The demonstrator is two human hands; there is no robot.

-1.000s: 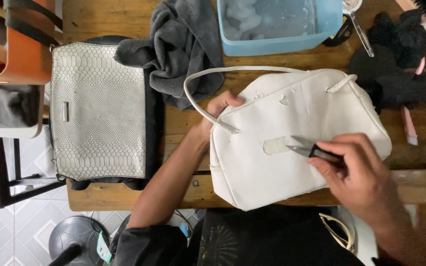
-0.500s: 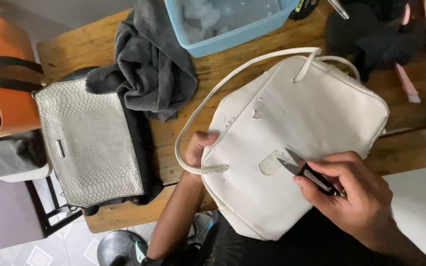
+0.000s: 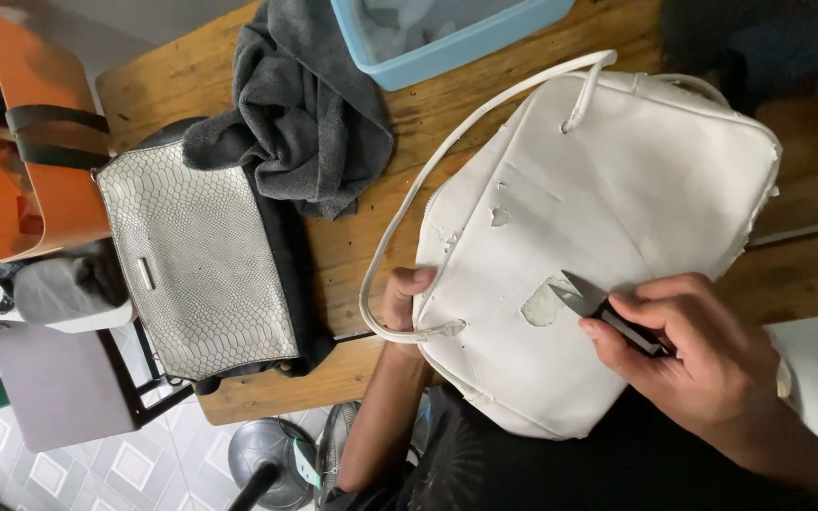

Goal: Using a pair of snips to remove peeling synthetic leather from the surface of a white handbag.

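A white handbag with a long thin strap lies on a wooden table, its surface worn with small peeled patches. My left hand grips the bag's left edge where the strap end lies. My right hand holds small dark snips, whose pointed blades rest at a grey peeled patch on the bag's front.
A silver snakeskin-pattern bag lies at the table's left edge beside an orange bag. A dark grey cloth is heaped behind it, and a blue plastic tub stands at the back. A tiled floor shows below.
The view has moved in closer and tilted, so the bag fills more of the frame. My right hand with the snips stays at the peeled patch; my left hand keeps its grip.
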